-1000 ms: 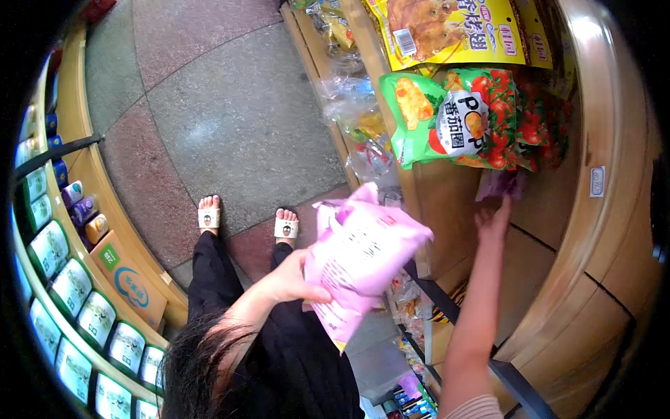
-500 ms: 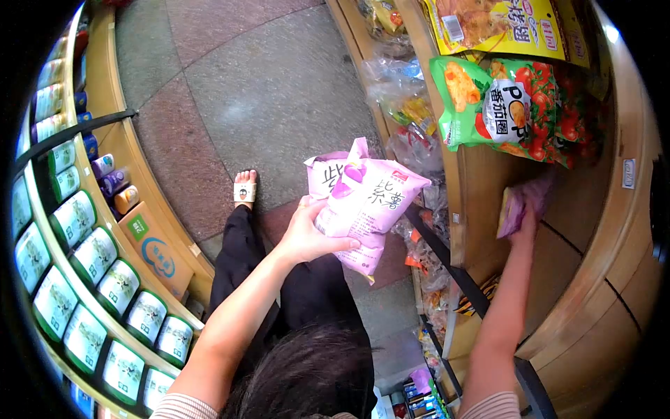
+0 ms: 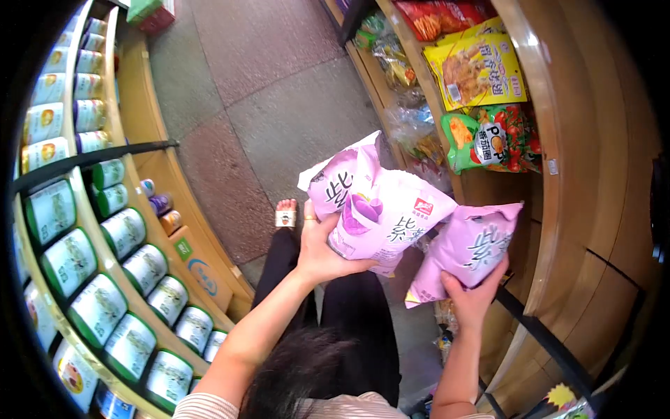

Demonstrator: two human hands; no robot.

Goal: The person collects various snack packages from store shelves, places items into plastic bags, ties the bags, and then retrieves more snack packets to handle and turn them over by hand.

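Note:
My left hand (image 3: 324, 248) is closed around two pink snack bags, pressed together in the middle of the view. The front bag (image 3: 387, 216) shows a purple picture and dark lettering; the other bag (image 3: 338, 174) is partly hidden behind it. To the right, my right hand (image 3: 474, 293) grips a third pink bag (image 3: 467, 244) of the same look, thumb on its lower front. Its left edge sits close beside the front bag; whether they touch I cannot tell.
On the right shelf lie a green tomato snack bag (image 3: 492, 140), a yellow bag (image 3: 478, 70) and a red bag (image 3: 447, 17). Rows of green-rimmed cans (image 3: 91, 300) fill the left shelves, above a cardboard box (image 3: 202, 269). A black strap (image 3: 98, 164) crosses those shelves.
My right hand has come out of the right shelf with a pink bag and moved left, beside the other two. My view has shifted, and my left hand still holds its bags.

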